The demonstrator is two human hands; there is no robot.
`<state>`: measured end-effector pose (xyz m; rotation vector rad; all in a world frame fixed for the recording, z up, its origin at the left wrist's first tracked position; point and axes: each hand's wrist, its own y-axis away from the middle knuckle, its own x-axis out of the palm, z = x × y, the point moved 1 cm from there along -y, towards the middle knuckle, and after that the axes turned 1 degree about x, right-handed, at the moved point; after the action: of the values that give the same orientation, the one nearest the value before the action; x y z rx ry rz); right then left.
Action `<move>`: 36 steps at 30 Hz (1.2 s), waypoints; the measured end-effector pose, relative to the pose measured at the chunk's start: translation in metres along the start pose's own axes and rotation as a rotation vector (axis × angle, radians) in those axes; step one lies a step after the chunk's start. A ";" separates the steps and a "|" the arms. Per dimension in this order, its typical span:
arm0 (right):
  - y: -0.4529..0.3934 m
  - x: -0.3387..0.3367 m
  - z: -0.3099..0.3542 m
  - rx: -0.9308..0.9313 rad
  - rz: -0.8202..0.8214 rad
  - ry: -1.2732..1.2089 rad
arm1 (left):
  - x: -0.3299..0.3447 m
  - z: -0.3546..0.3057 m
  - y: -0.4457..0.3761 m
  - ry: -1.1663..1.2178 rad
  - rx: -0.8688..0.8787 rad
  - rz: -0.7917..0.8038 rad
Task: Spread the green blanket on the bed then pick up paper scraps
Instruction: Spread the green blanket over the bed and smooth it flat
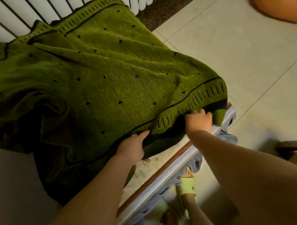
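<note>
The bed (164, 175) is seen from its foot edge, a white frame rail with a wooden strip running diagonally along that edge; a patterned sheet is exposed just inside it. The green blanket (95, 77) is draped over most of the bed, rumpled and folded toward the left side, its far edge bunched against the white slatted headboard (50, 10). Small black heart marks and a black-dashed border are visible on it. The tiled floor (237, 55) is seen beyond the bed's right edge. The blanket's near border is gripped at the foot edge by both hands: the left hand (132, 148) is closed on the hem, thumb on top; the right hand (199, 121) is clenched on the hem near the right foot corner. A foot in a light green slipper (187, 184) is seen on the floor just beside the foot rail. No paper scraps can be made out.
</note>
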<state>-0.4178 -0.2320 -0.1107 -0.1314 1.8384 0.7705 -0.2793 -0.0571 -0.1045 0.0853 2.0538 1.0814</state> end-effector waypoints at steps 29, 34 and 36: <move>-0.047 -0.041 -0.049 0.676 0.011 -1.758 | -0.056 -0.125 -0.067 0.621 -0.065 0.046; -0.049 -0.043 -0.033 0.369 0.219 -1.624 | -0.063 -0.166 -0.082 0.827 -0.075 -0.053; -0.051 -0.044 -0.037 0.432 0.204 -1.658 | -0.058 -0.172 -0.088 0.886 -0.174 -0.210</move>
<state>-0.4077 -0.3044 -0.0875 0.7724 0.3624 0.3161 -0.3304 -0.2503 -0.0772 -0.8137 2.6201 1.2874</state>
